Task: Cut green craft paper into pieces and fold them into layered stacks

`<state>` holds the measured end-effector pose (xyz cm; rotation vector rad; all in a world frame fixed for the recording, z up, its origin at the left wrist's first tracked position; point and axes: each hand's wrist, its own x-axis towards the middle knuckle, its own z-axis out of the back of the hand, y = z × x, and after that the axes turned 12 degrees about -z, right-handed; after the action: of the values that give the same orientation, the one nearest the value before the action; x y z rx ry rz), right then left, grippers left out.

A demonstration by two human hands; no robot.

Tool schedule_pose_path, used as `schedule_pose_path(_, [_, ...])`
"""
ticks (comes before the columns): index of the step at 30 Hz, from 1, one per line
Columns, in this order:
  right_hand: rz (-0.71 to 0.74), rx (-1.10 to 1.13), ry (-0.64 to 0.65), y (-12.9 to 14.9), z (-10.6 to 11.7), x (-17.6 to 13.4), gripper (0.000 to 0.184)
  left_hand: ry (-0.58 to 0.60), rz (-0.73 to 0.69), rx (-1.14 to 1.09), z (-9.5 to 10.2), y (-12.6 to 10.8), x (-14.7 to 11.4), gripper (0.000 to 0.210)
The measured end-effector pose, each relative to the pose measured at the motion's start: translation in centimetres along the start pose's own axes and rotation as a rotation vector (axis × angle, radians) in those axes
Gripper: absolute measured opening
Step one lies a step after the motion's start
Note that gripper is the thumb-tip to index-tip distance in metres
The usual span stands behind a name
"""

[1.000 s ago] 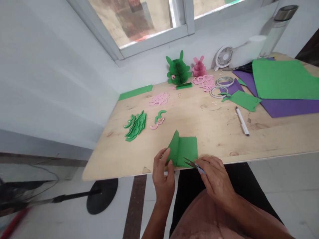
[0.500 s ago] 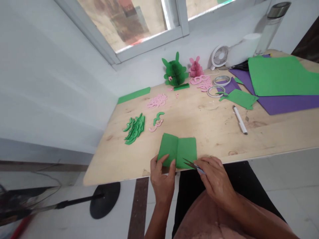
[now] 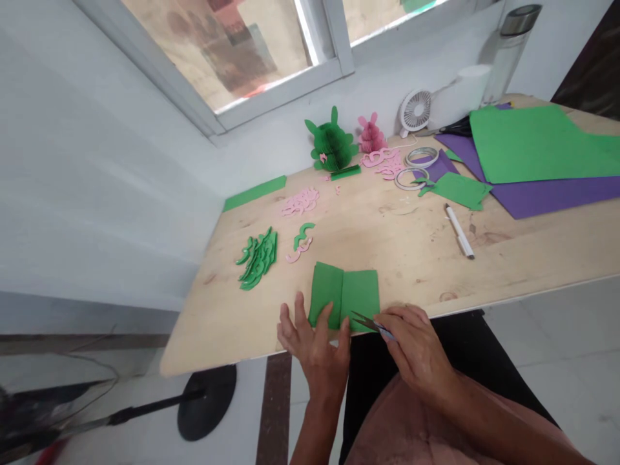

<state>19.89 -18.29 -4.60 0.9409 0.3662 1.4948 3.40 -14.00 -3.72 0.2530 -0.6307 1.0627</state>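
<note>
A creased green paper [image 3: 361, 290] lies unfolded at the table's front edge, its fold running between two panels. My left hand [image 3: 317, 352] has its fingers spread, with some fingertips resting on the paper's lower part. In my right hand [image 3: 419, 345] is a pair of small scissors [image 3: 367, 321], blades pointing left over the paper's lower right corner. The scissors' handles are mostly covered by my fingers. Further left sits a pile of curved green paper cut-outs [image 3: 259, 258], and beyond the paper are a green curved scrap [image 3: 303, 235] and a pink one [image 3: 299, 250].
Pink cut-outs [image 3: 301, 201] lie further back. A green paper figure [image 3: 332, 143] and a pink one [image 3: 371, 135] stand by the wall, beside a small fan [image 3: 415, 111]. Tape rolls [image 3: 411, 179], a white marker [image 3: 459, 231] and green sheets [image 3: 537, 145] lie to the right.
My left hand has spread its fingers wider, and its thumb has moved right across the fold. My right hand still holds the scissors at nearly the same spot. The camera view has shifted slightly.
</note>
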Motion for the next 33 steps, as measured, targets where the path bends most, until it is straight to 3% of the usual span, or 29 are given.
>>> schedule_pose_path(8, [0.005, 0.001, -0.014, -0.1, -0.1, 0.0, 0.027, 0.062, 0.053, 0.053, -0.5, 0.7, -0.4, 0.033])
schedule_pose_path(12, [0.009, 0.008, -0.007, -0.1, -0.1, 0.0, 0.027, 0.128, -0.050, 0.040, -0.6, 0.8, -0.6, 0.024])
schedule_pose_path(17, [-0.010, 0.005, 0.007, 0.0, -0.1, -0.1, 0.028, 0.168, -0.167, -0.066, -1.2, 1.1, -1.1, 0.032])
schedule_pose_path(24, [-0.010, 0.000, 0.021, -0.2, -0.2, -0.2, 0.027, 0.214, -0.134, -0.099, -1.2, 1.0, -1.2, 0.043])
schedule_pose_path(33, [-0.005, 0.016, 0.006, -0.6, -0.4, -0.4, 0.033, 0.260, -0.089, -0.058, -1.0, 0.7, -0.8, 0.041])
